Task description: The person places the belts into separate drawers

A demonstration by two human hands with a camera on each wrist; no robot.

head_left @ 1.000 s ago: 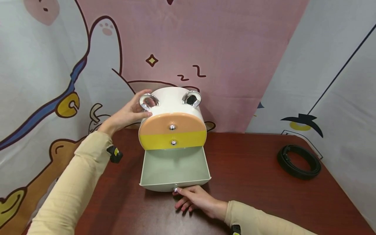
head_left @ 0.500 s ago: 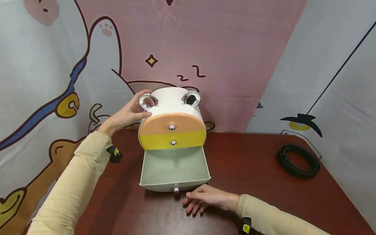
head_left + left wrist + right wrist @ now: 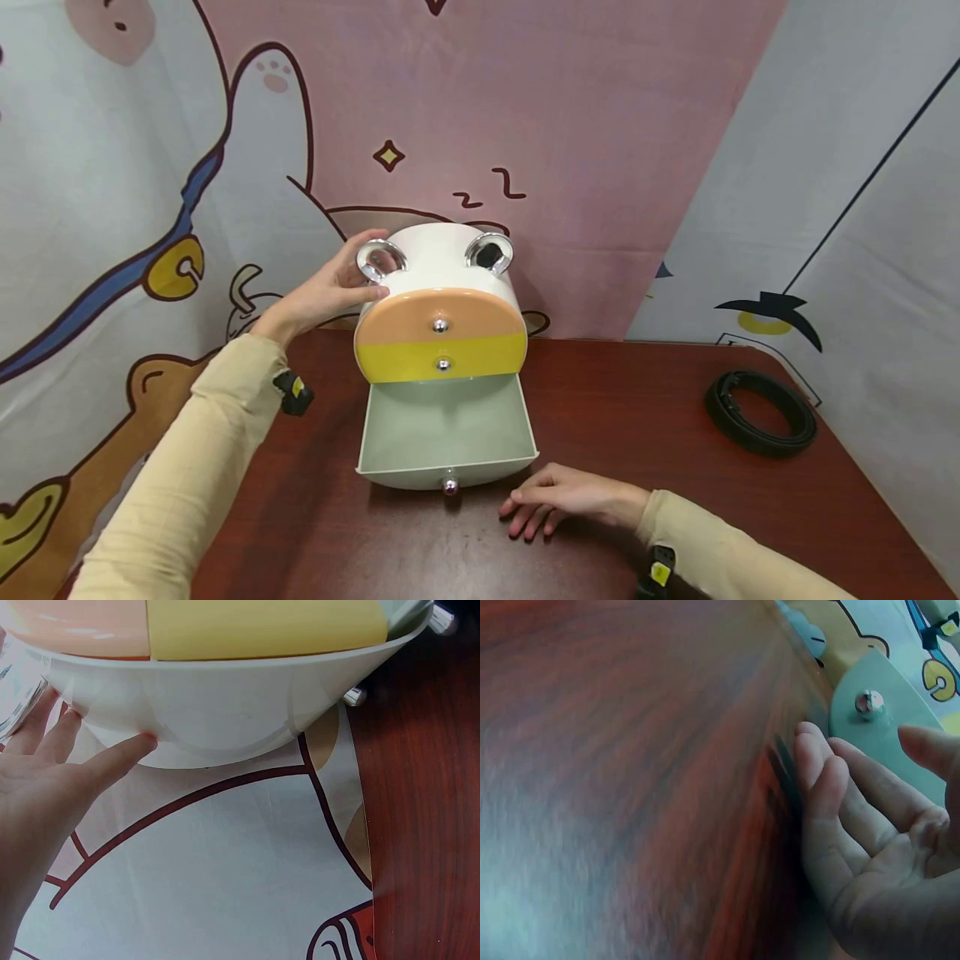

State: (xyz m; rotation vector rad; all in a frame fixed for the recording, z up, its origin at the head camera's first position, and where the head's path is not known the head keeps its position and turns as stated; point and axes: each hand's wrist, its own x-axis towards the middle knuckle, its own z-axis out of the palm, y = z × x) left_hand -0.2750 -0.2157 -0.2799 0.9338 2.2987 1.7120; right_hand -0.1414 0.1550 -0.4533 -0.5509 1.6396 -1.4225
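A small frog-shaped drawer cabinet (image 3: pixel 438 250) with a white shell and two silver ring eyes stands on the table. Its orange top drawer (image 3: pixel 397 312) and yellow middle drawer (image 3: pixel 397 358) are closed, while the green bottom drawer (image 3: pixel 448 417) is pulled out with nothing visible inside. My left hand (image 3: pixel 322 283) grips the shell by its left eye, the thumb pressed on the side; fingertips behind the eye are hidden. Right of the drawer's silver knob (image 3: pixel 450 487), apart from it, my right hand (image 3: pixel 573 496) hangs low over the table with loosely bent fingers, holding nothing.
A black coiled belt-like ring (image 3: pixel 765 443) lies toward the right end of the reddish-brown table (image 3: pixel 615 400). Behind the cabinet hangs a cartoon-printed cloth (image 3: pixel 585 167), which also covers the left and right sides.
My right hand has let go of the bottom drawer's knob and moved away to the right. The left hand and cabinet have stayed put.
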